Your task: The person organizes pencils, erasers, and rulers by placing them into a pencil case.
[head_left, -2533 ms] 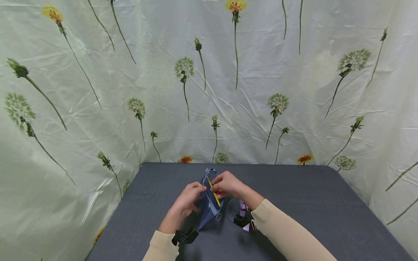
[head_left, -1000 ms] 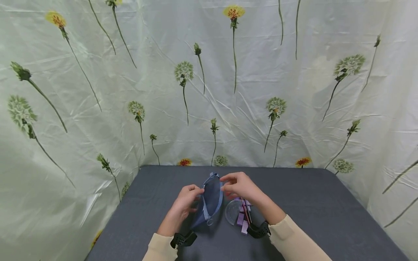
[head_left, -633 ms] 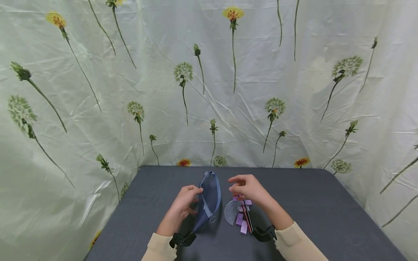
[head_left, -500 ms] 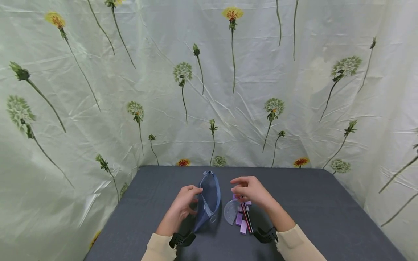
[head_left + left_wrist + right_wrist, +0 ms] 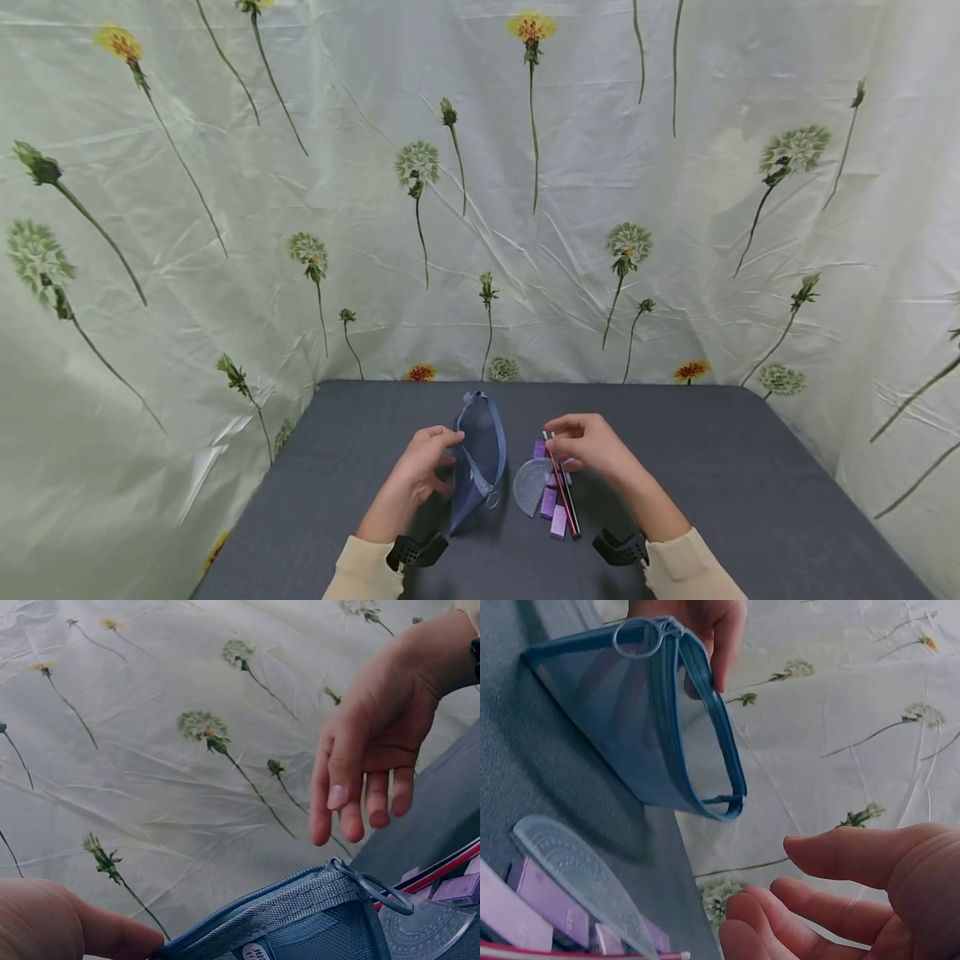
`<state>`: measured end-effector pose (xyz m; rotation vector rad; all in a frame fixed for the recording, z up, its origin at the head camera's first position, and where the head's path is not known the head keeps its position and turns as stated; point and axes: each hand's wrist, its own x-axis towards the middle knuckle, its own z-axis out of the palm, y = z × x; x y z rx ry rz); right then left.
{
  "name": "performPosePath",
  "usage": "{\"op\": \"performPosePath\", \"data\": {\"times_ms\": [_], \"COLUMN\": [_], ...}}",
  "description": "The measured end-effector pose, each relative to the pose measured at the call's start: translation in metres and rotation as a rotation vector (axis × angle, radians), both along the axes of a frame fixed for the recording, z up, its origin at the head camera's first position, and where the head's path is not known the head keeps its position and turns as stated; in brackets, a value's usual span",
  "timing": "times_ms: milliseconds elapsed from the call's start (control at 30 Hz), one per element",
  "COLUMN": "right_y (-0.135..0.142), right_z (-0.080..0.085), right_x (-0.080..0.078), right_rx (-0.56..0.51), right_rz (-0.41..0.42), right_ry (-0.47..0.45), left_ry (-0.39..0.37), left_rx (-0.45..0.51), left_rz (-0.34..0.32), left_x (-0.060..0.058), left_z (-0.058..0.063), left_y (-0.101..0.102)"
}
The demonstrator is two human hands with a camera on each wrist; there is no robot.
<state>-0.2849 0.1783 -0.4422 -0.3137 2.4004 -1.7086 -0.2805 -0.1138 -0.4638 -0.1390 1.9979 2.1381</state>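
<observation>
My left hand (image 5: 423, 462) pinches the rim of a blue mesh zip pouch (image 5: 468, 498) between thumb and fingers, holding it upright with its mouth unzipped and gaping. A metal ring (image 5: 379, 889) hangs from the zip end in the left wrist view. Over the far ends of a red and a black pencil (image 5: 567, 497) hovers my right hand (image 5: 592, 442), its fingers loosely bent and nothing between them in the right wrist view. The pencils lie across several purple blocks (image 5: 548, 502). Beside them, a clear semicircular protractor (image 5: 528, 487) leans partly on the blocks.
A dark grey cloth-covered table (image 5: 697, 483) carries everything. Behind it and to the left hangs a pale curtain (image 5: 570, 275) printed with dandelions. Each wrist wears a black strap with a camera, the right strap (image 5: 619, 548) close to the pencils' near ends.
Earlier my right hand held a yellow pencil at the pouch mouth; that pencil is out of sight now. The empty right hand has moved right, over the pencils. My left hand still grips the pouch.
</observation>
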Motion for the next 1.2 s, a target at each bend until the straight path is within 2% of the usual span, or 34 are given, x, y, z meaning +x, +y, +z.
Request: {"op": "performPosePath", "data": {"times_ms": [267, 700, 1200], "right_y": [0.006, 0.014, 0.008], "right_z": [-0.013, -0.04, -0.054], "right_x": [-0.001, 0.001, 0.009], "right_rx": [0.115, 0.21, 0.284], "right_rz": [-0.05, -0.087, -0.137], "right_ry": [0.02, 0.042, 0.104], "left_ry": [0.005, -0.001, -0.006], "left_rx": [-0.006, -0.012, -0.026], "left_rz": [0.002, 0.003, 0.012], "left_x": [0.001, 0.001, 0.002], "left_z": [0.004, 0.003, 0.002], "left_y": [-0.002, -0.003, -0.001]}}
